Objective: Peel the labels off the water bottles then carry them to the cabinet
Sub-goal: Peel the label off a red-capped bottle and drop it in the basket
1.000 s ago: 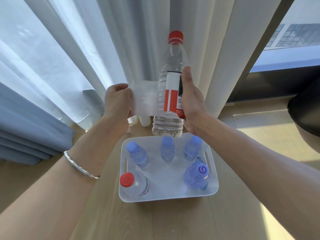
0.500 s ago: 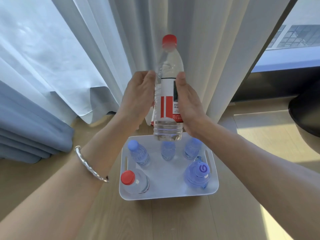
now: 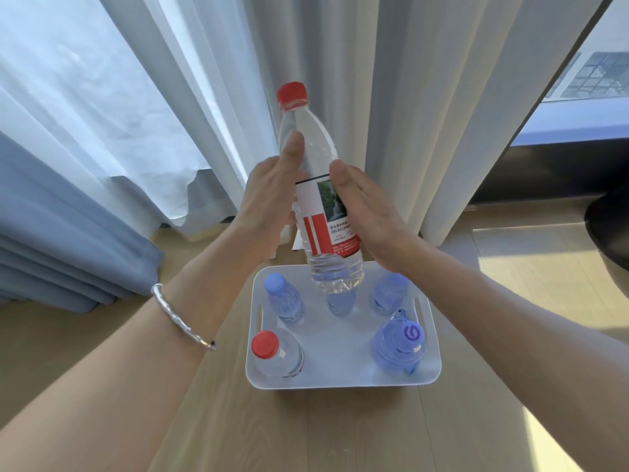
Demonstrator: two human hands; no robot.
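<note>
The bottle [image 3: 316,155] with the red cap was up in the middle of the picture, a bit tilted, just above the white bin [image 3: 340,381]. Its red and white label [image 3: 321,229] was on it. The left hand [image 3: 269,202] held the bottle from the left, thumb pointing up the clear part. The right hand [image 3: 369,216] held it from the right, thumb on the label's top edge. Five more bottles [image 3: 284,301] stood in the bin on the wood floor [image 3: 340,434]. White curtains [image 3: 391,97] hung behind.
</note>
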